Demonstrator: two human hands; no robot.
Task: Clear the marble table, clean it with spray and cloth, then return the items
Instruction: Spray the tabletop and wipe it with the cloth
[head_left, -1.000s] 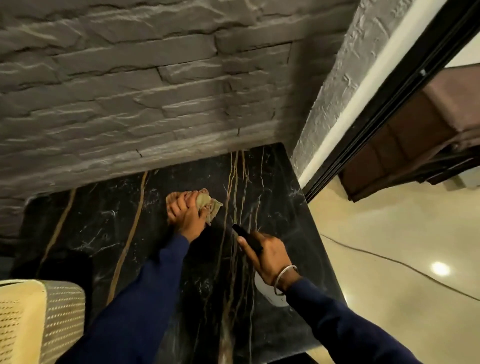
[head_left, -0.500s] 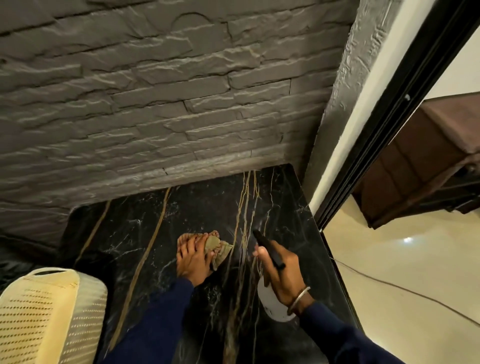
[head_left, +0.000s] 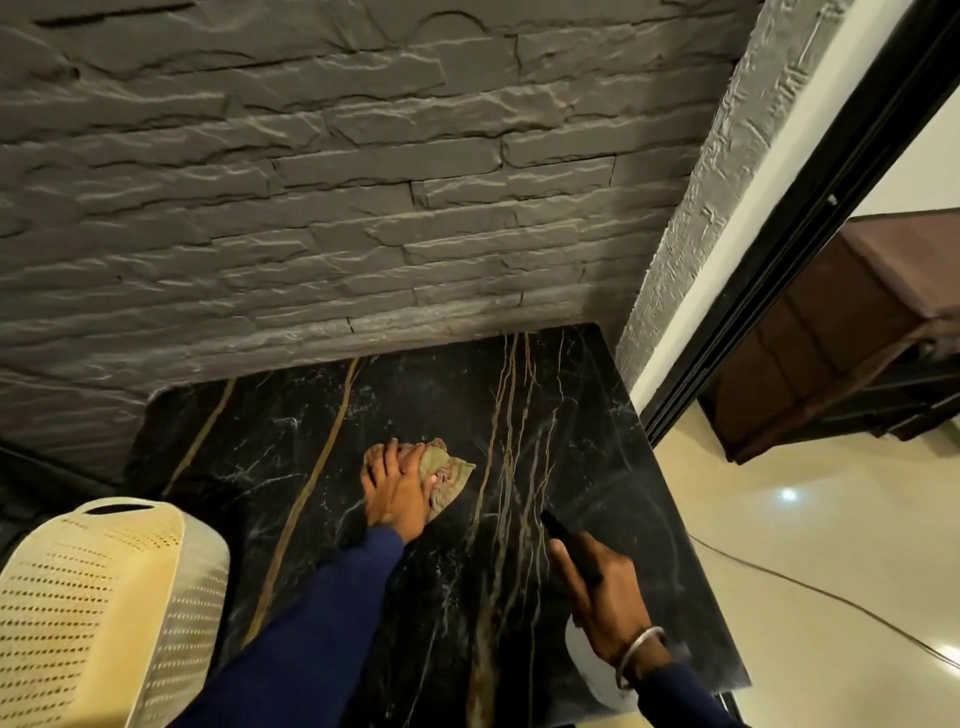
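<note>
The black marble table (head_left: 291, 447) with gold veins fills the lower middle of the view. My left hand (head_left: 395, 493) presses a crumpled greenish-brown cloth (head_left: 447, 475) flat on the marble near the table's centre. My right hand (head_left: 608, 597) grips a spray bottle (head_left: 587, 660) with a white body and a black nozzle, held above the right part of the table with the nozzle aimed forward over the marble. No other items lie on the tabletop.
A cream perforated basket (head_left: 93, 613) stands at the lower left beside the table. A grey stone wall (head_left: 332, 208) backs the table. To the right lie a cream floor (head_left: 810, 571), a black door frame and a thin cable.
The view has tilted and shifted, so the table now sits lower in frame. My left hand with the cloth has slid slightly toward me and to the right. The spray bottle stays in my right hand.
</note>
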